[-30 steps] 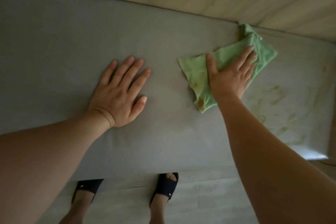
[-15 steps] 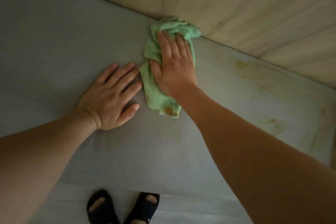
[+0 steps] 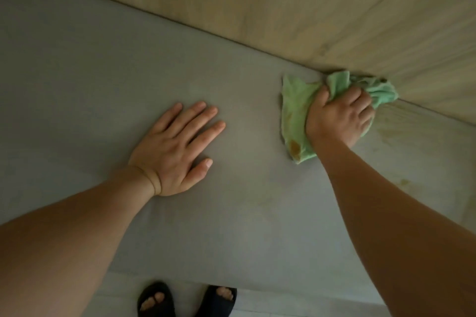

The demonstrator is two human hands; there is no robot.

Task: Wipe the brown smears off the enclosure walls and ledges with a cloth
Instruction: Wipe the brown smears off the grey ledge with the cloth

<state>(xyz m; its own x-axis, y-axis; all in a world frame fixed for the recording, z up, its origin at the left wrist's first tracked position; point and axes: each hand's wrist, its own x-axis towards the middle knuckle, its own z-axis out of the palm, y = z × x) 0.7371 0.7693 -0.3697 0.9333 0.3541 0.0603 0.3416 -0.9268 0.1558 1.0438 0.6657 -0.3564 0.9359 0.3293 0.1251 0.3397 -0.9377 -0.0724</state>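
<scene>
at the seam where the smooth grey wall point(image 3: 103, 64) meets a pale wood-grain panel point(image 3: 334, 8), the right hand point(image 3: 340, 117) grips one bunched green cloth point(image 3: 293, 100), its fingers curled into the soft folds and pressing them to the wall. a loose corner below the thumb carries a brown stain point(image 3: 295, 148). faint brown smears point(image 3: 391, 132) streak the grey just right of the cloth. the left hand point(image 3: 175, 147) lies flat on the wall, fingers straight and spread, well apart from the cloth. two black sandals point(image 3: 155, 301) show below.
</scene>
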